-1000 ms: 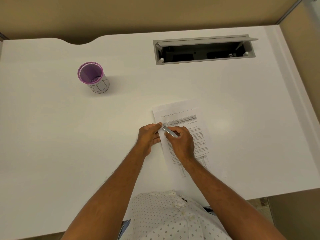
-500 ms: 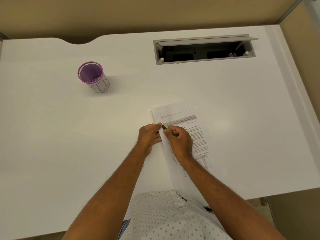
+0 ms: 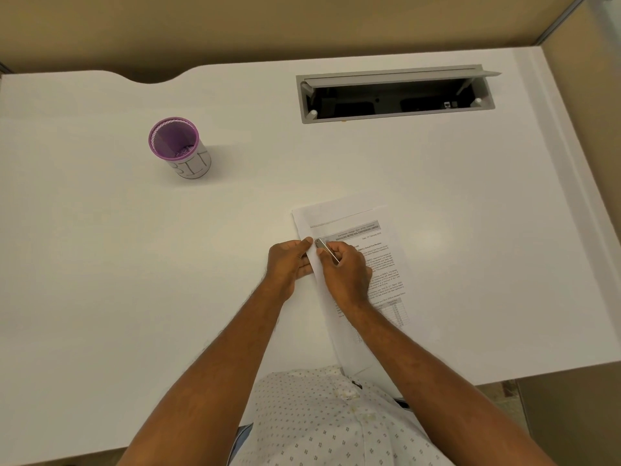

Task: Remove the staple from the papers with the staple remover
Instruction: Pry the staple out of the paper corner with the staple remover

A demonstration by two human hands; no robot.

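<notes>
A stack of printed white papers lies tilted on the white desk, right of centre. My left hand presses its fingers on the papers' left edge, near the top-left corner. My right hand grips a slim metal staple remover, its tip lying on the page close to my left thumb. The staple itself is too small to make out.
A purple-rimmed pen cup labelled BIN stands at the far left. An open grey cable hatch is sunk into the desk at the back right. The desk's front edge runs just under my arms.
The papers have slid a little towards the far left under my hands. The staple remover's tip has moved up along the left margin, nearer my left thumb.
</notes>
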